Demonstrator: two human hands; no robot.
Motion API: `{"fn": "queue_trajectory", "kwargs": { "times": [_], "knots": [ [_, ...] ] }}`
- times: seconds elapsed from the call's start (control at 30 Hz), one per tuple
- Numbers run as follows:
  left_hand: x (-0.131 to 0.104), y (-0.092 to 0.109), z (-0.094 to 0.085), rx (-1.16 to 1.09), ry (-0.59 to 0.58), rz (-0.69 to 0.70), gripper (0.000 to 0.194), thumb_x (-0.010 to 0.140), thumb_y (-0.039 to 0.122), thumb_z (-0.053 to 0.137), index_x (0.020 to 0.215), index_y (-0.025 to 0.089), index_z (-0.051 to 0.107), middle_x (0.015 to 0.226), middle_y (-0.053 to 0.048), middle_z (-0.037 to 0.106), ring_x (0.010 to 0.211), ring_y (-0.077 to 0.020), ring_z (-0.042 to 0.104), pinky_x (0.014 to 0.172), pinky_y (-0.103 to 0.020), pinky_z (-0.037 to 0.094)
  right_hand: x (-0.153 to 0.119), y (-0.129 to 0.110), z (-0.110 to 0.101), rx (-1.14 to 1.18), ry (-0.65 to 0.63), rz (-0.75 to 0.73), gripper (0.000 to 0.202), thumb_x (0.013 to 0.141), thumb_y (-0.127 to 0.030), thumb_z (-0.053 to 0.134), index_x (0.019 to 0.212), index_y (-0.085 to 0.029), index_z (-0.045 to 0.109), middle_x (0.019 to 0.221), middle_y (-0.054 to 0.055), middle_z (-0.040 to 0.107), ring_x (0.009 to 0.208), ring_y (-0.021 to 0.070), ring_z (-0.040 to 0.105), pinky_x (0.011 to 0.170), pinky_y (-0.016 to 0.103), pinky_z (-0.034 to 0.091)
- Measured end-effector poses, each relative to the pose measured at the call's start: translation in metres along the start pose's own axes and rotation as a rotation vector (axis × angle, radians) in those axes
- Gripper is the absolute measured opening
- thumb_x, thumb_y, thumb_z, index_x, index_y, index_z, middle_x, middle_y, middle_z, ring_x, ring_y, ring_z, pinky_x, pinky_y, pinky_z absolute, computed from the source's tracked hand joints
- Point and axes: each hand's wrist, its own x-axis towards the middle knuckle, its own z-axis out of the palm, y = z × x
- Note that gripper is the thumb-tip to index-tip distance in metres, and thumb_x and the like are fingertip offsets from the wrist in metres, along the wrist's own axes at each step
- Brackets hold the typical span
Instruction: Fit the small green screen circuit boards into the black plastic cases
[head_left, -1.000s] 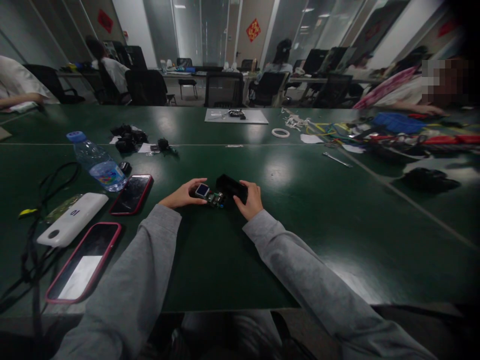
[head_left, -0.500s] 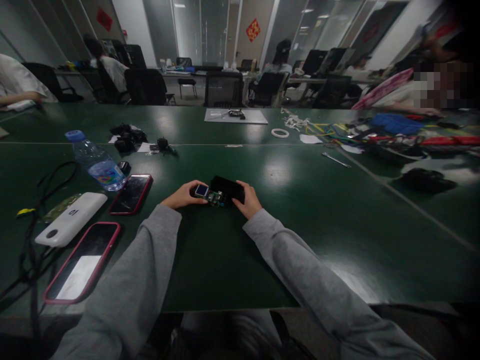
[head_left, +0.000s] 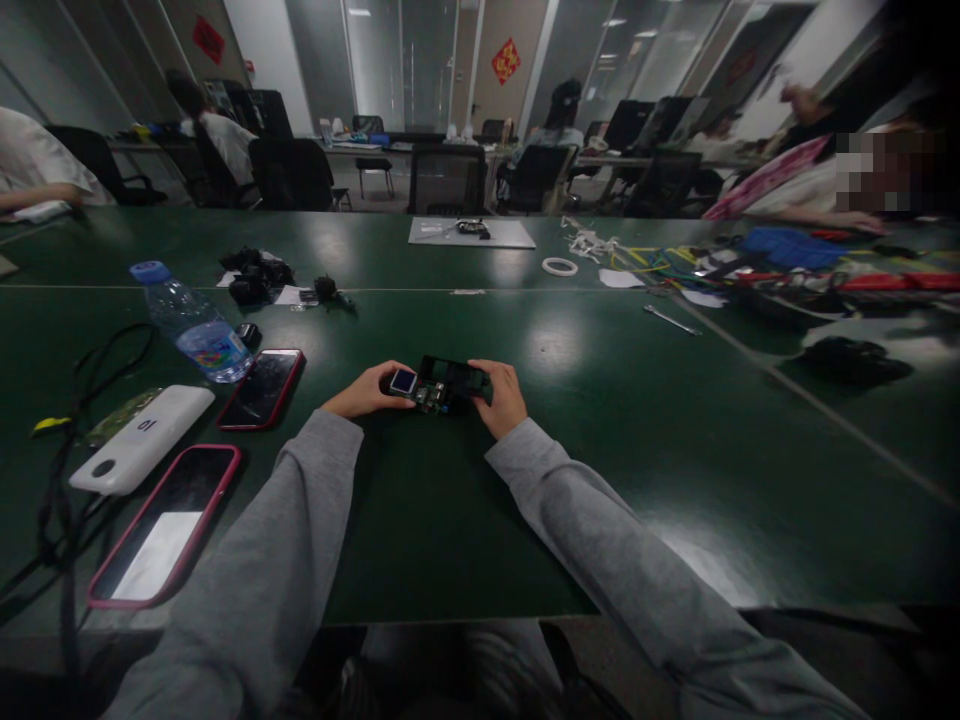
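Note:
My left hand (head_left: 373, 389) is closed on a small green circuit board (head_left: 430, 397), which has a little square screen at its left end. In my right hand (head_left: 501, 398) is a flat black case (head_left: 457, 376), gripped at its right end between thumb and fingers. The case lies just behind the board and to its right, close against it, and openings show in its face. Whether the two touch cannot be told. Both hands are over the middle of the green table (head_left: 450, 500).
At left are a water bottle (head_left: 202, 335), two red-edged phones (head_left: 262, 390), a white power bank (head_left: 142, 440) and black cables. Farther back lie black parts (head_left: 255, 275), a white board (head_left: 510, 234), a tape roll (head_left: 560, 267), a wrench (head_left: 673, 320) and tangled wires. People sit beyond.
The black case has tilted in my right hand, so its openings now show. My right fingers have shifted slightly. My left hand and the board look unmoved. At the upper right, a person's arm has moved.

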Motion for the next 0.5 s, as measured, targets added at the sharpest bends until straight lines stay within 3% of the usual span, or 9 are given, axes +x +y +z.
{"fn": "queue_trajectory", "kwargs": {
  "times": [0.37,0.5],
  "knots": [
    [-0.002,0.006,0.000,-0.009,-0.015,0.002,0.053,0.063,0.026,0.077,0.110,0.017,0.053,0.111,-0.008,0.060,0.104,-0.0214,0.058,0.096,-0.044,0.039,-0.002,0.000,0.001,0.021,0.002,0.028,0.056,0.071,-0.005,0.056,0.123,-0.021,0.047,0.119,0.006,0.054,0.113,0.0233,0.046,0.099,0.044,0.042],
    [-0.002,0.006,-0.001,0.004,-0.025,0.001,0.053,0.063,0.026,0.076,0.111,0.017,0.053,0.113,-0.009,0.059,0.105,-0.0211,0.057,0.096,-0.043,0.039,0.000,0.021,-0.001,-0.025,0.038,0.070,0.057,0.071,-0.010,0.060,0.125,-0.021,0.046,0.119,0.007,0.054,0.110,0.0238,0.047,0.094,0.043,0.043]
  ]
}}
